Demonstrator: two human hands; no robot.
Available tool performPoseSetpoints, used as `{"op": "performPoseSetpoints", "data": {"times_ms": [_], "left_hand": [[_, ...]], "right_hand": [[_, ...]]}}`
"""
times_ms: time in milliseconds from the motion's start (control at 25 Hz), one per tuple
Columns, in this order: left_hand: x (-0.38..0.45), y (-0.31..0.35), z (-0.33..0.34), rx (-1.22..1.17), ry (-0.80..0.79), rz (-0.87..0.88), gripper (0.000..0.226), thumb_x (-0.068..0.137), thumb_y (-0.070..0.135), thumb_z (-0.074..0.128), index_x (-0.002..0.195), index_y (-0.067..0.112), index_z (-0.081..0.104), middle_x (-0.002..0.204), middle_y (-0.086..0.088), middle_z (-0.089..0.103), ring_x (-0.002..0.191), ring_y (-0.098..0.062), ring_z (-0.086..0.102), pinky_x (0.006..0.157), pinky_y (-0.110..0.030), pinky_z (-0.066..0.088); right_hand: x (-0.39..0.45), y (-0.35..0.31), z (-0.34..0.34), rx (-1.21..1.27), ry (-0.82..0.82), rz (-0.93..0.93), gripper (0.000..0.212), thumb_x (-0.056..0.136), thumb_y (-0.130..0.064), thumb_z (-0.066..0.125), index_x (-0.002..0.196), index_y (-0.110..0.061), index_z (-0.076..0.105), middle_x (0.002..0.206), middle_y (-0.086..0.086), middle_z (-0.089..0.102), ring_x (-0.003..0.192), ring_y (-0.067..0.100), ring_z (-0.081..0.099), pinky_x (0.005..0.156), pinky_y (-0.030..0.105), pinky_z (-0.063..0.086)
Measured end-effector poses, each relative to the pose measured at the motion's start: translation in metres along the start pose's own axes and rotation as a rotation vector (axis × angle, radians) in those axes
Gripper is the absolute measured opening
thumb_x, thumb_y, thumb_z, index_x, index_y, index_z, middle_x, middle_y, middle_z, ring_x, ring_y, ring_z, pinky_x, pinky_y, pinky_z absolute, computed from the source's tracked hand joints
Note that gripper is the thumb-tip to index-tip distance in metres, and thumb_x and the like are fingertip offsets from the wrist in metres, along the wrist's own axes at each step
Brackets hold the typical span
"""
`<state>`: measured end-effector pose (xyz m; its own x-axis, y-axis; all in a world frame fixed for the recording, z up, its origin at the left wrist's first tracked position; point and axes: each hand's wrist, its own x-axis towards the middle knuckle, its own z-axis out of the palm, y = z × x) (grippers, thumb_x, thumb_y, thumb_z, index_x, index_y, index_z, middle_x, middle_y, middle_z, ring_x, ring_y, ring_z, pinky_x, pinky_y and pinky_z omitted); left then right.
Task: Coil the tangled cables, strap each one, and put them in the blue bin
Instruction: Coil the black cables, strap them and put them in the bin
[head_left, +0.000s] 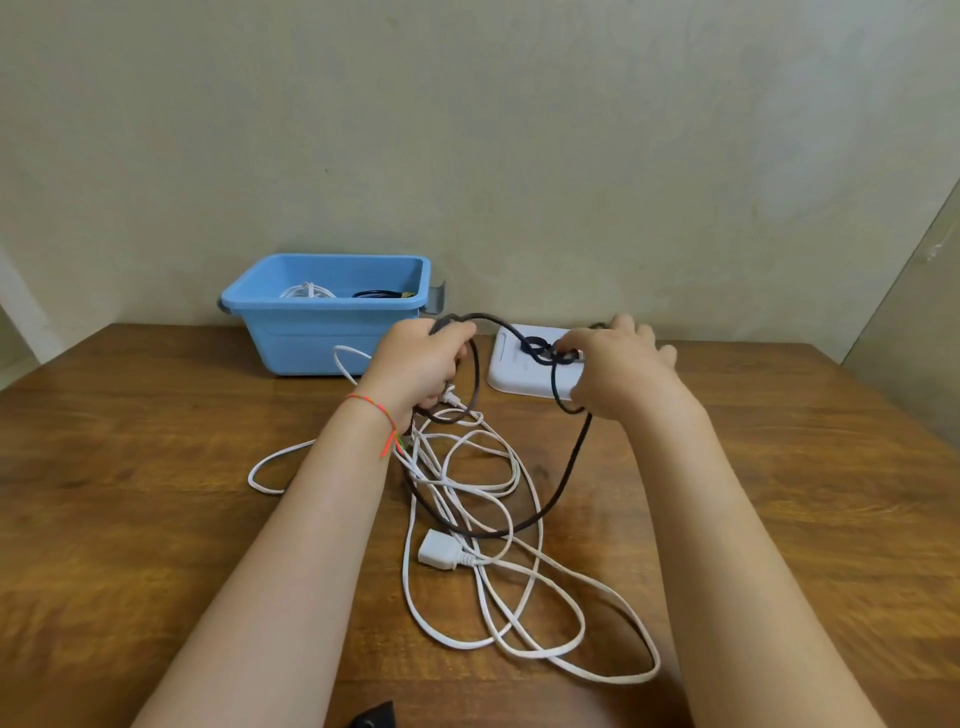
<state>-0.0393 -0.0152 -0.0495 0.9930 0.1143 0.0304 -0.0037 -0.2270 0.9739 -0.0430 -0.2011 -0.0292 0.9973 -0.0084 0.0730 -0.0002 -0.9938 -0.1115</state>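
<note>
From the head camera, the only view, the left hand (421, 364) sits just left of centre frame, fingers curled round several loops of the dark cable (566, 467) gathered in its palm. The right hand (618, 369), just right of centre, pinches the same cable between thumb and forefinger where it twists into a small knot-like loop; its other fingers spread loosely beyond.

From the right hand the dark cable drops in a long arc to the lower middle of the frame and swings back up toward the left hand, crossing the white cable (519, 613). That one lies slack on the wooden table (156, 467) in loose overlapping loops, its white plug (439, 552) near the middle of the pile.

The blue bin (311, 332) stands at centre left against the wall, with a white coil and a dark coil already inside. A white tray (514, 371) lies just right of it, behind the right hand.

Both cables look light and limp. The dark one seems thicker, so it should hold a coil, though the twist wants working out first. It looks best gripped at the gathered loops, with the free run fed through the other hand. The thin, flat white one will likely snag; starting from its plug end seems sensible.
</note>
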Motion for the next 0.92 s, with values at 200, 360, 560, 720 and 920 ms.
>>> {"op": "performPoseSetpoints", "data": {"times_ms": [200,360,560,720,920], "left_hand": [[-0.007,0.002,0.002,-0.034,-0.352,-0.095,0.043,0.100,0.037,0.051,0.062,0.024,0.034,0.046,0.006,0.024,0.036,-0.008,0.017,0.042,-0.022,0.012],[-0.009,0.004,-0.004,-0.067,-0.451,-0.057,0.049,0.100,0.036,0.050,0.056,0.024,0.031,0.042,0.006,0.021,0.034,-0.010,0.017,0.045,-0.026,0.011],[-0.005,0.000,-0.007,-0.558,-0.548,-0.150,0.051,0.090,0.043,0.054,0.050,0.023,0.029,0.036,0.008,0.017,0.028,-0.005,0.016,0.036,-0.021,0.010],[0.004,-0.003,-0.004,-0.999,-0.386,-0.311,0.055,0.098,0.039,0.052,0.051,0.022,0.030,0.037,0.009,0.019,0.029,-0.006,0.018,0.034,-0.020,0.014],[0.011,-0.009,-0.014,-1.098,-0.185,-0.322,0.052,0.098,0.035,0.055,0.053,0.021,0.031,0.040,0.008,0.020,0.031,-0.007,0.019,0.032,-0.021,0.018]], "right_hand": [[-0.004,-0.015,-0.005,0.361,0.117,-0.342,0.027,0.088,-0.021,0.067,0.115,-0.019,0.067,0.132,0.004,0.058,0.116,0.020,0.055,0.086,0.027,0.044],[-0.002,-0.013,-0.008,0.622,0.135,-0.328,0.010,0.091,-0.023,0.065,0.096,-0.014,0.066,0.080,0.000,0.068,0.076,0.018,0.063,0.066,0.028,0.047],[-0.002,-0.010,-0.009,0.681,0.099,-0.309,0.029,0.093,-0.041,0.064,0.085,-0.013,0.064,0.061,-0.002,0.062,0.048,0.003,0.050,0.050,0.022,0.038],[0.001,-0.001,-0.005,0.418,0.006,-0.228,0.021,0.094,-0.034,0.063,0.091,-0.013,0.063,0.078,0.003,0.068,0.065,0.012,0.054,0.053,0.025,0.037],[0.009,0.014,0.005,0.725,-0.008,-0.070,0.007,0.090,-0.009,0.063,0.088,-0.014,0.058,0.080,0.006,0.068,0.066,0.016,0.070,0.064,0.032,0.058]]}}
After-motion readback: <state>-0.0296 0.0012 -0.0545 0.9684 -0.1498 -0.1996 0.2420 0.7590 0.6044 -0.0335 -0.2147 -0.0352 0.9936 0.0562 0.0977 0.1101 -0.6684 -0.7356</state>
